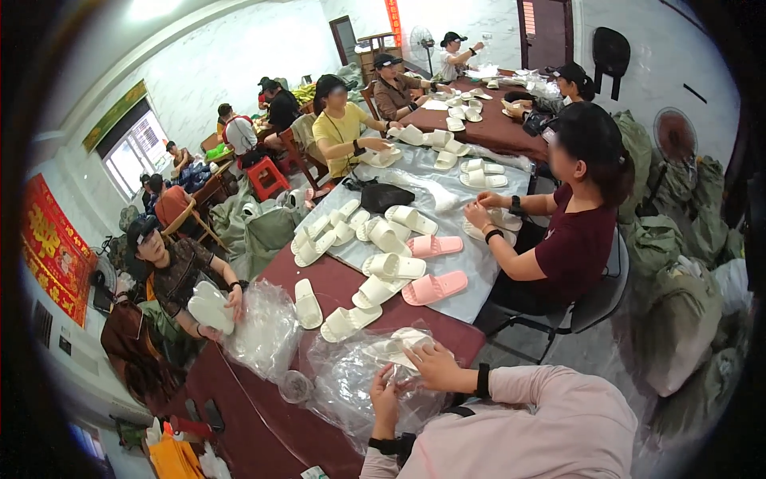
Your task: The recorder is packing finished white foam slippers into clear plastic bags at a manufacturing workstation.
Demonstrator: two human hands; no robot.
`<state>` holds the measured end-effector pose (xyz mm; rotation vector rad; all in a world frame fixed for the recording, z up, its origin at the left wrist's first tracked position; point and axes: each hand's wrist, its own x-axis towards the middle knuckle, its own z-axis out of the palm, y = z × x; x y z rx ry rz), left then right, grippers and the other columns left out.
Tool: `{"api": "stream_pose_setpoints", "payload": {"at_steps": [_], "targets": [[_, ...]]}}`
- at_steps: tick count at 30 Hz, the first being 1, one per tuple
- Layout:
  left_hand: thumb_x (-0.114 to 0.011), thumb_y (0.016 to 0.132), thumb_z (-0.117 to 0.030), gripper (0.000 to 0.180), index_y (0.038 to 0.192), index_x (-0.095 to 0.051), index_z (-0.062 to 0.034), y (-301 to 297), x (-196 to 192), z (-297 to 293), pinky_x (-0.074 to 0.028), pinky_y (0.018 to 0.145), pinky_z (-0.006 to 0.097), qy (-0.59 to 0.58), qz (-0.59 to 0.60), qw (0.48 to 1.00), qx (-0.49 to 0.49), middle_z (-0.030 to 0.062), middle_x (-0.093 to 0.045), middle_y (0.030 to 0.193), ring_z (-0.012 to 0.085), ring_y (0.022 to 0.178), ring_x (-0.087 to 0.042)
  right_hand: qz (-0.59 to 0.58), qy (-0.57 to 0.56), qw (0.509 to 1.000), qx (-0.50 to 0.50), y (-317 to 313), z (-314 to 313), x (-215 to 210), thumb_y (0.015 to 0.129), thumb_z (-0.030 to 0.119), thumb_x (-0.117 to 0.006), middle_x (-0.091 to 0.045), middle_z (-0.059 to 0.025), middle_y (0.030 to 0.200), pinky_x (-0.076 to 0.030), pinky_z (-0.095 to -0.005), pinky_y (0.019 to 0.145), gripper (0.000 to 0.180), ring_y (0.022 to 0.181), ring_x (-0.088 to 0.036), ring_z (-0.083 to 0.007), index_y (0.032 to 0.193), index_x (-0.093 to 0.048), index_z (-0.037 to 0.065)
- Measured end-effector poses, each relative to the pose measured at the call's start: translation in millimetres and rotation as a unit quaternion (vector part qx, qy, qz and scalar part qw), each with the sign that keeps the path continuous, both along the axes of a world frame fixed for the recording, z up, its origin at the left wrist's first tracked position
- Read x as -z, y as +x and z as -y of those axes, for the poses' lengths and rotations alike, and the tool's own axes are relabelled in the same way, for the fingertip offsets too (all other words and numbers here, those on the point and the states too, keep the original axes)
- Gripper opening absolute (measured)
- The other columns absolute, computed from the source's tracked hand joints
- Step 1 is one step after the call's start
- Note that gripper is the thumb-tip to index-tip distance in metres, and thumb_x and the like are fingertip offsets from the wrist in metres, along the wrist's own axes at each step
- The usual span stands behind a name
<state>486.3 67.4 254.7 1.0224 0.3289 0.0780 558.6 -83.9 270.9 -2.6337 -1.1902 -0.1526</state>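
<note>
**poster1:** Head cam, nearest stuff first. Both of the wearer's hands are on a clear plastic bag [359, 383] lying on the dark red table [263, 431], right at the near edge. Left hand [385, 397] is pinching a bit of the film, fingers closed on it. Right hand [433, 363] lies on top of the bag with fingers curled over a cream slipper [403, 345] that sits inside or under the plastic, can't quite tell which. Pink sleeves, black band on each wrist.

**poster2:** What's around it?

**poster1:** Just left of the bag there's a small round clear lid-like thing [296, 386], then a heap of more clear bags [263, 331]. A person in a cap [171, 267] on the left side holds a cream pair [211, 307] beside that heap. Past the bag, loose cream slippers [349, 321] lie on the table, then two pink slippers [433, 267] on a clear sheet [471, 271] covering the middle of the table.

**poster2:** And further back?

**poster1:** Person in a maroon shirt [574, 239] sits on the right, both hands on a slipper at the table edge. A black pouch [385, 196] lies mid-table among more cream pairs. Someone in a yellow shirt [339, 128] is across, and more people work at the far end by a standing fan [421, 40].
</note>
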Motion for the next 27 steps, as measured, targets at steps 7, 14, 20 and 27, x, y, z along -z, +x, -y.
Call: {"api": "stream_pose_setpoints", "payload": {"at_steps": [7,14,20,27], "targets": [[-0.039,0.084,0.004,0.040,0.123,-0.035,-0.0011,-3.8,9.1,-5.1,-0.053,0.072,0.033,0.036,0.016,0.999,0.020,0.0164,-0.051,0.110,0.0274,0.082,-0.062,0.032,-0.033,0.998,-0.046,14.2,-0.9,16.0,0.060,0.020,-0.061,-0.053,-0.0039,0.089,-0.035,-0.0365,0.083,0.017,0.093,-0.047,-0.0212,0.072,-0.059,0.008],[-0.049,0.085,-0.017,0.035,0.118,-0.047,-0.0059,-16.4,70.0,-40.0,-0.047,0.077,0.034,0.115,-0.037,0.988,-0.097,0.0159,-0.057,0.102,0.0250,0.089,-0.058,0.009,0.135,0.989,0.050,29.9,4.8,8.2,0.069,0.016,-0.056,-0.054,-0.0097,0.103,-0.039,-0.0383,0.081,0.014,0.098,-0.049,-0.0273,0.079,-0.061,0.008],[-0.056,0.076,-0.029,0.036,0.109,-0.057,-0.0162,-37.8,155.2,-61.9,-0.033,0.094,0.043,0.603,-0.228,0.762,0.065,0.0197,-0.046,0.120,0.0367,0.113,-0.040,-0.085,0.187,0.977,0.054,49.3,-6.5,4.3,0.068,0.008,-0.053,-0.050,-0.0128,0.111,-0.045,-0.0424,0.074,0.014,0.091,-0.053,-0.0322,0.080,-0.060,0.005],[-0.054,0.078,-0.035,0.050,0.126,-0.043,-0.0256,-34.2,129.8,-38.1,-0.008,0.102,0.058,0.619,-0.345,0.690,0.150,0.0160,-0.023,0.140,0.0407,0.129,-0.014,-0.077,0.267,0.959,0.048,59.3,-4.6,-20.6,0.069,-0.002,-0.051,-0.052,-0.0147,0.110,-0.044,-0.0409,0.075,0.015,0.091,-0.054,-0.0352,0.083,-0.055,0.000]]}}
